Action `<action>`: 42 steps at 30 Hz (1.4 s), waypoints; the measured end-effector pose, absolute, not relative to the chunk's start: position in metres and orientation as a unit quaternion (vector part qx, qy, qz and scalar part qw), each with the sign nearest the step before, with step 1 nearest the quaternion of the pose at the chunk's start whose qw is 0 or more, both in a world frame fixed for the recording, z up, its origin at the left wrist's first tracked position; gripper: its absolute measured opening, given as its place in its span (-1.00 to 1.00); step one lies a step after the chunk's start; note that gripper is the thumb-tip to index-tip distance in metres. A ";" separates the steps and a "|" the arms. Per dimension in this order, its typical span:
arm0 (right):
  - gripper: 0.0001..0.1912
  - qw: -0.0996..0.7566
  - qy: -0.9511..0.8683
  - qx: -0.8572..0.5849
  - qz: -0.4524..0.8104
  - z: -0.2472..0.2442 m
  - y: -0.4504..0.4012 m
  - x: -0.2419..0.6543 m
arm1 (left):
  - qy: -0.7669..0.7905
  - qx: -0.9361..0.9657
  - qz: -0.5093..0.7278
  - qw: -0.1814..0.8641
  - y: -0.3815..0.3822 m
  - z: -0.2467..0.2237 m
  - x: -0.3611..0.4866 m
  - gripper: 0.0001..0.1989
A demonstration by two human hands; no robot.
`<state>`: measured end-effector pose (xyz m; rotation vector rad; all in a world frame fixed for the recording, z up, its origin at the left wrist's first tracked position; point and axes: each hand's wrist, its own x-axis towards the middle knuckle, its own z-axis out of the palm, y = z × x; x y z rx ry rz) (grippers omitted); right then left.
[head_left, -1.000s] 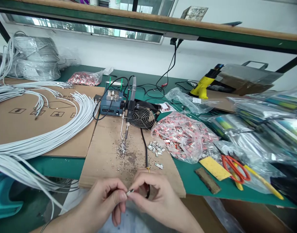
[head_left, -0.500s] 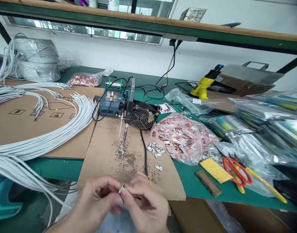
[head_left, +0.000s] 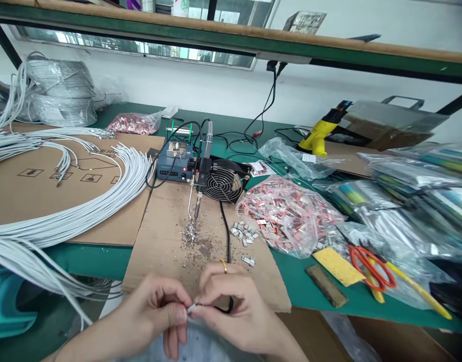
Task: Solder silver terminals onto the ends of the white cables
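Note:
Just in front of the cardboard's near edge, my left hand [head_left: 161,311] pinches the end of a white cable [head_left: 191,307] between thumb and index finger. My right hand [head_left: 234,301], with a ring on one finger, closes thumb and index finger on the tip of the same cable end; the fine detail there is too small to make out. Beyond both hands a soldering iron [head_left: 204,166] stands clamped, its tip pointing down at a heap of solder scraps [head_left: 190,232]. Small metal connectors [head_left: 244,233] lie on the cardboard to the right.
Bundles of white cables [head_left: 102,216] curve across the left side. A blue soldering station [head_left: 174,166] and a round fan [head_left: 224,182] stand behind. A bag of connectors [head_left: 291,213], orange scissors [head_left: 370,266] and a yellow heat gun [head_left: 321,133] lie to the right.
My right hand has rolled and its fingers have lifted, so the ring now shows on top. Both hands stay together at the cable end. The view has shifted slightly.

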<state>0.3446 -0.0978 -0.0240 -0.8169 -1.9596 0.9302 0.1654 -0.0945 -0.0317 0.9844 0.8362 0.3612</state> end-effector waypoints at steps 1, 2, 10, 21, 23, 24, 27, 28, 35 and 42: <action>-0.86 0.414 -0.768 -0.315 0.373 -0.026 -0.097 0.344 | 0.380 0.450 0.166 0.791 -0.094 -0.033 0.166 -0.49; -0.87 0.417 -0.764 -0.319 0.376 -0.027 -0.096 0.345 | 0.378 0.448 0.164 0.793 -0.093 -0.034 0.166 -0.48; -0.93 0.308 -0.789 -0.389 0.363 -0.014 -0.093 0.355 | 0.413 0.519 0.161 0.731 -0.089 -0.032 0.168 -0.63; -0.96 0.641 -0.470 -0.268 0.545 -0.051 -0.093 0.331 | 0.404 0.429 0.205 0.781 -0.089 -0.022 0.173 -0.49; -0.98 0.646 -0.504 -0.304 0.487 -0.046 -0.091 0.341 | 0.433 0.437 0.221 0.757 -0.090 -0.019 0.173 -0.50; -0.93 0.621 -0.539 -0.330 0.464 -0.043 -0.091 0.345 | 0.450 0.444 0.225 0.742 -0.090 -0.018 0.173 -0.52; -0.81 0.510 -0.629 -0.391 0.438 -0.035 -0.094 0.350 | 0.486 0.488 0.229 0.687 -0.089 -0.018 0.170 -0.59; -0.83 0.490 -0.640 -0.399 0.437 -0.034 -0.095 0.349 | 0.494 0.509 0.228 0.666 -0.089 -0.019 0.169 -0.62; -0.95 0.427 -0.674 -0.451 0.399 -0.028 -0.095 0.340 | 0.522 0.640 0.172 0.537 -0.088 -0.023 0.164 -0.70; -0.81 0.491 -0.618 -0.447 0.421 -0.042 -0.097 0.331 | 0.508 0.579 0.168 0.615 -0.083 -0.027 0.168 -0.62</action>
